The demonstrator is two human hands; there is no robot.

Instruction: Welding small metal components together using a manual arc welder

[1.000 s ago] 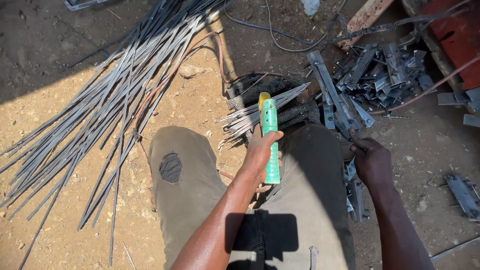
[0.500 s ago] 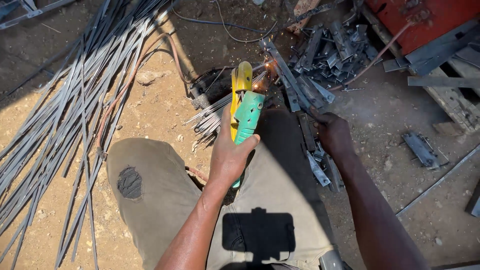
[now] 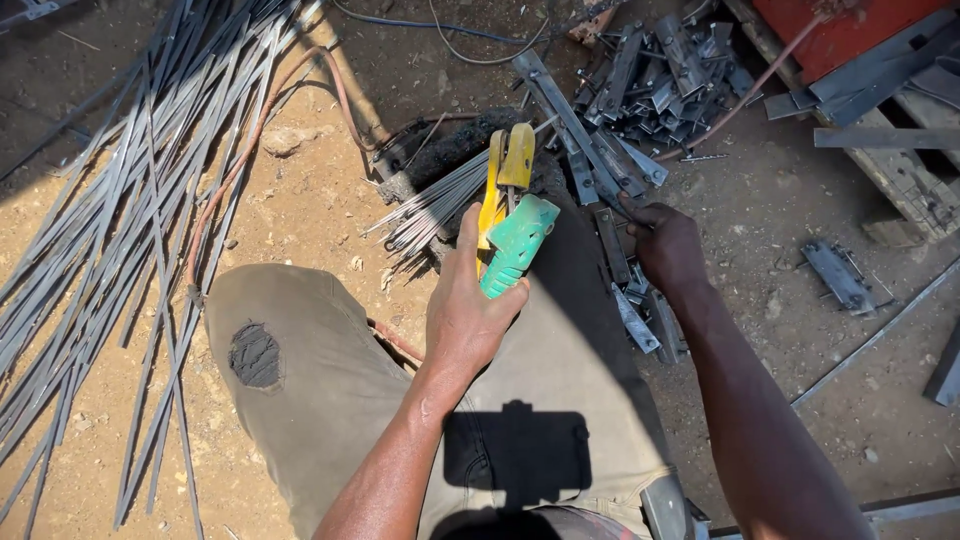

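Left hand (image 3: pixel 470 320) wraps green-yellow electrode holder (image 3: pixel 508 215), grip closed on handle, clamp over welding rod bundle (image 3: pixel 430 210). Right hand (image 3: pixel 668 245) presses on flat metal bars (image 3: pixel 615 255) on ground, grip closed. Step: weld set-up; next likely needs steady tip placement.

Two hands (image 3: pixel 470 310), one electrode holder (image 3: pixel 510 225)

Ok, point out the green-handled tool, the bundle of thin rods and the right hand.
green-handled tool (image 3: pixel 517 245): head view, on the green grip.
bundle of thin rods (image 3: pixel 430 208): head view, mid-length of the rods.
right hand (image 3: pixel 668 245): head view, back of the hand.
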